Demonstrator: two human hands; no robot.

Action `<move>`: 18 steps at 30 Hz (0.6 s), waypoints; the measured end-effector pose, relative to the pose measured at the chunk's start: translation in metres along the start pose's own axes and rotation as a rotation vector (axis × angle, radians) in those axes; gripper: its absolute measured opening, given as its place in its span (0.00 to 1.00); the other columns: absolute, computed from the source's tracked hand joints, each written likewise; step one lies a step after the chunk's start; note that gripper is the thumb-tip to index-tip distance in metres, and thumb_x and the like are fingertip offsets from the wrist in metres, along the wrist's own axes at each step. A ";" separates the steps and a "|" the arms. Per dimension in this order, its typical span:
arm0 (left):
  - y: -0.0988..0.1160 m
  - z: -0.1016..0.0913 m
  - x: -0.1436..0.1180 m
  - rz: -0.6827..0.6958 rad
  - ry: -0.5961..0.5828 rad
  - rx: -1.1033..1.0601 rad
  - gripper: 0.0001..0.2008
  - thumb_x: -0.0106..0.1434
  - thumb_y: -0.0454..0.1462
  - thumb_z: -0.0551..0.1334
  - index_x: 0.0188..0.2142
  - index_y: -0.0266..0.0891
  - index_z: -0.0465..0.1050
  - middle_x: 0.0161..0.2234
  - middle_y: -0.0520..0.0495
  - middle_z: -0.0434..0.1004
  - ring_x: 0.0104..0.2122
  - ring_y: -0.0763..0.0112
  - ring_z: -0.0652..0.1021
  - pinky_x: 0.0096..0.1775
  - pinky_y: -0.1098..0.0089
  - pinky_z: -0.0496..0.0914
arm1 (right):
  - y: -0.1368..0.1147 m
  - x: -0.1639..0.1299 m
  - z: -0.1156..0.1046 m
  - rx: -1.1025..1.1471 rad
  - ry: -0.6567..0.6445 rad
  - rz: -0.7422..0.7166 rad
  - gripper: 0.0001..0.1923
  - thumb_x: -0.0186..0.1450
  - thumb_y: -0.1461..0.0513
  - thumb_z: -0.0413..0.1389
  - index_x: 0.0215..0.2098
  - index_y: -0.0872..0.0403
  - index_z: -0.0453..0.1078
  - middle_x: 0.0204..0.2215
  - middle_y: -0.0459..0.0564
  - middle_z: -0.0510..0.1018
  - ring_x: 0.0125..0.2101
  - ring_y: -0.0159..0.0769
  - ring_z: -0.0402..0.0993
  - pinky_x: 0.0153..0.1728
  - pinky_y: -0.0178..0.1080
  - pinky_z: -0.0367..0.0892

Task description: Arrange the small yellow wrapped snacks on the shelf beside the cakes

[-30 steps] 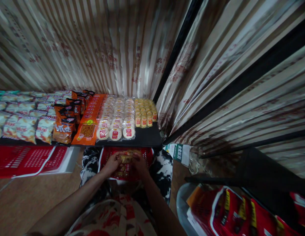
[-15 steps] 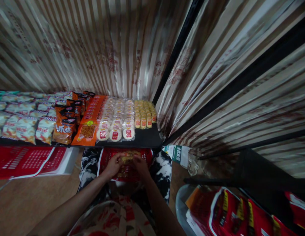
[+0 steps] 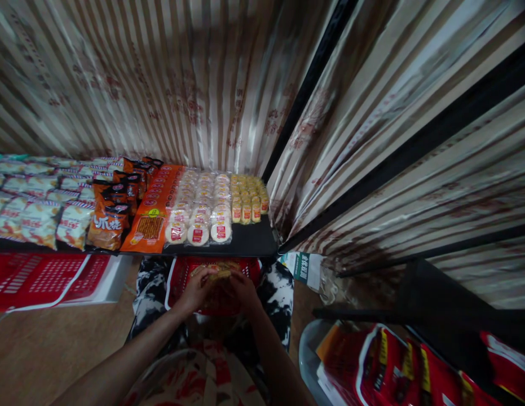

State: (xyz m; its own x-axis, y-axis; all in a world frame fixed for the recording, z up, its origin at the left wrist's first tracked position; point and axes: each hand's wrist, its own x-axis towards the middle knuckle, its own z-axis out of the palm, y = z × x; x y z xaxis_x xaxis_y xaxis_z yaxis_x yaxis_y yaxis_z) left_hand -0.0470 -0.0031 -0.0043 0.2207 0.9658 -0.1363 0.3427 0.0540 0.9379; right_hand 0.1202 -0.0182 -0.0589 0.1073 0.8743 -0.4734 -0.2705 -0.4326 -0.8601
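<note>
My left hand [image 3: 198,288] and my right hand [image 3: 244,288] are closed on a small yellow wrapped snack [image 3: 220,275] between them. They hold it over a red plastic basket [image 3: 171,285] on my lap. More yellowish packets lie in the basket, partly hidden by my hands. On the black shelf [image 3: 254,239] just ahead stand rows of similar small yellow wrapped snacks [image 3: 246,210]. Left of these are columns of round white wrapped cakes [image 3: 198,232] with red labels.
An orange snack bag [image 3: 146,228], dark-topped orange bags [image 3: 106,225] and white bags [image 3: 40,220] line the shelf's left part. Another red basket [image 3: 38,276] stands below it. At right, a grey tub [image 3: 307,355] holds red packages [image 3: 393,366]. Striped curtains [image 3: 169,73] hang behind black poles.
The view has shifted slightly. Both hands stay over the basket with the yellow snack between them; it has turned a little, and the fingers have moved slightly.
</note>
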 end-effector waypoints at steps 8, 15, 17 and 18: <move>0.005 -0.001 -0.008 0.151 -0.070 0.111 0.19 0.63 0.36 0.50 0.53 0.40 0.65 0.52 0.42 0.69 0.51 0.65 0.70 0.50 0.65 0.66 | -0.034 -0.024 0.006 0.314 -0.129 0.037 0.23 0.44 0.58 0.66 0.39 0.55 0.74 0.35 0.52 0.80 0.39 0.45 0.75 0.43 0.46 0.69; 0.014 -0.001 -0.011 0.318 -0.120 0.223 0.21 0.64 0.36 0.47 0.54 0.38 0.65 0.51 0.40 0.70 0.53 0.63 0.67 0.56 0.61 0.59 | -0.046 -0.025 0.002 0.350 -0.079 0.047 0.22 0.49 0.53 0.61 0.40 0.53 0.72 0.38 0.51 0.79 0.39 0.43 0.75 0.41 0.44 0.69; 0.017 -0.001 -0.012 0.339 -0.123 0.233 0.21 0.64 0.36 0.47 0.54 0.38 0.66 0.51 0.41 0.70 0.53 0.62 0.66 0.56 0.60 0.59 | -0.048 -0.026 0.004 0.340 -0.057 0.018 0.20 0.50 0.53 0.61 0.39 0.52 0.73 0.40 0.50 0.78 0.40 0.41 0.74 0.41 0.43 0.69; 0.018 -0.001 -0.013 0.345 -0.120 0.232 0.20 0.64 0.36 0.47 0.53 0.38 0.66 0.51 0.40 0.69 0.53 0.62 0.66 0.56 0.60 0.60 | -0.049 -0.027 0.005 0.336 -0.050 0.002 0.19 0.49 0.53 0.62 0.38 0.52 0.73 0.40 0.49 0.78 0.41 0.41 0.74 0.41 0.42 0.69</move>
State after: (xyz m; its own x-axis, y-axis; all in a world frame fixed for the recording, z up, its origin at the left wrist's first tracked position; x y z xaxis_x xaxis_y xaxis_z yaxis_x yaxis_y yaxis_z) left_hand -0.0448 -0.0140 0.0147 0.4584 0.8800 0.1240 0.4233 -0.3389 0.8402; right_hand 0.1258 -0.0195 -0.0026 0.0614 0.8867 -0.4582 -0.5716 -0.3451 -0.7444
